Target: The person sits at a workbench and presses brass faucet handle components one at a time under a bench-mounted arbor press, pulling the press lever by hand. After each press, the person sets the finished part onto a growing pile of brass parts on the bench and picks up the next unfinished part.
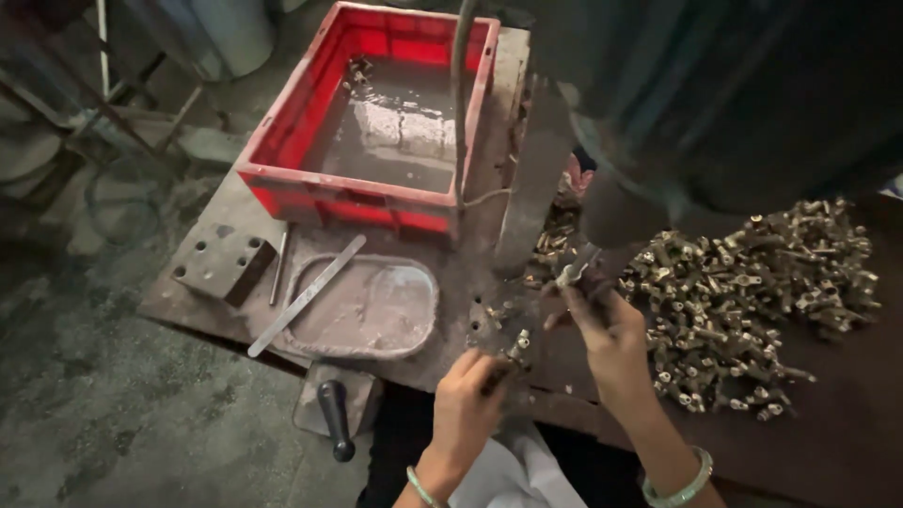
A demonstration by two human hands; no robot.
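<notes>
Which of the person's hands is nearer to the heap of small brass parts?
Right. The right hand touches the heap of brass parts at its left edge; the left hand is farther left, apart from it.

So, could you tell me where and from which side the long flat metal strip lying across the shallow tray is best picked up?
Probably the flat metal strip is best pinched by its long edges near the lower left end, coming from above on the floor side. That end juts past the rim of the shallow tray, so fingers could close around it; the upper end lies close under the red crate.

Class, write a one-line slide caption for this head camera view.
Left hand and right hand each hold a small metal fitting beside a heap of fittings and red crate.
</notes>
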